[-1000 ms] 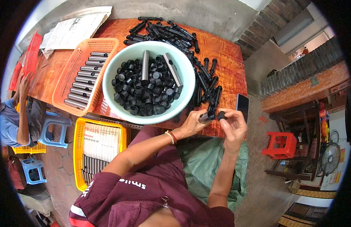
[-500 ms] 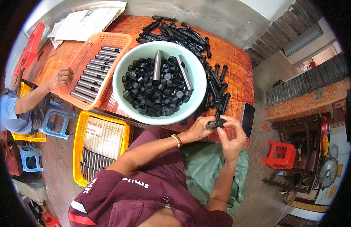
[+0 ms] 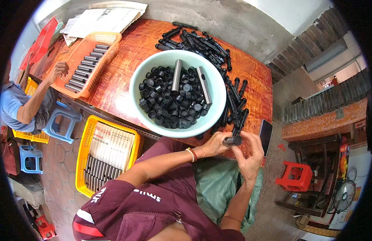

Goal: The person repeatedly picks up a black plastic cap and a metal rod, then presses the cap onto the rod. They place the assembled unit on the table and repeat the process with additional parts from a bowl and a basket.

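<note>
While both hands meet at the table edge, left hand (image 3: 213,145) and right hand (image 3: 250,154) grasping a short metal tube with black cap (image 3: 233,140), pale green plastic bowl (image 3: 154,72) of black caps and two steel tubes just beyond, orange plastic basket (image 3: 109,42) holding steel tubes, tube now level, earlier upright.

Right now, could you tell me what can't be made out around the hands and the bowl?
- Head view: the tube is mostly covered by the left hand and right hand; whether it is capped is hidden.
- Bowl: the caps hide its bottom.
- Yellow crate: a sheet covers most of its contents.
</note>
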`<state>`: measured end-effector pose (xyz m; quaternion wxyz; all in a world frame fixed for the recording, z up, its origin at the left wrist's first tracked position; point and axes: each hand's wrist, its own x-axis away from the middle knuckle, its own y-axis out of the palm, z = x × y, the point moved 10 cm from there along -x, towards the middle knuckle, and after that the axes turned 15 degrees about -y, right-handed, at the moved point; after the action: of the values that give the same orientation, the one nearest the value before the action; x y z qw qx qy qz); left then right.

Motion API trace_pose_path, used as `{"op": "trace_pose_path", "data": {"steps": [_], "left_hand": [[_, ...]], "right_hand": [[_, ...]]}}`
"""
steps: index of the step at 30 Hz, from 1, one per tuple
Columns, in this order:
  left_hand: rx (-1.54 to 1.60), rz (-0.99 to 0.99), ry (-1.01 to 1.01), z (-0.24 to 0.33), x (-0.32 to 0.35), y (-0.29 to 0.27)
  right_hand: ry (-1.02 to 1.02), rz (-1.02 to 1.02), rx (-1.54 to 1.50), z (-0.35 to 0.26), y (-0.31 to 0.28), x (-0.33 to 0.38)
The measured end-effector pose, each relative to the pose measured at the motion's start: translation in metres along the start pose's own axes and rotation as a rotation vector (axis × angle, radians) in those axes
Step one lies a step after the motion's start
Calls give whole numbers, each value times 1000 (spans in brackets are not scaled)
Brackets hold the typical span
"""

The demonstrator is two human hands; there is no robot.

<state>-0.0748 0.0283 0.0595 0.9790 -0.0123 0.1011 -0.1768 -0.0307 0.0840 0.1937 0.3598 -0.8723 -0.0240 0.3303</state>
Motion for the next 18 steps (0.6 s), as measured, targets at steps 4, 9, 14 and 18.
{"op": "trace_pose_path", "data": {"steps": [4, 9, 14, 18], "left_hand": [[-13, 46, 22, -1, 0, -3], [-48, 22, -4, 4, 0, -2], [26, 36, 67, 3, 0, -2], [40, 11, 58, -1, -1, 0]], "right_hand": [[-11, -38, 72, -4, 3, -3], [-19, -125, 76, -5, 5, -7], [-143, -308, 54, -16, 10, -22], [-181, -417, 68, -20, 14, -27]]}}
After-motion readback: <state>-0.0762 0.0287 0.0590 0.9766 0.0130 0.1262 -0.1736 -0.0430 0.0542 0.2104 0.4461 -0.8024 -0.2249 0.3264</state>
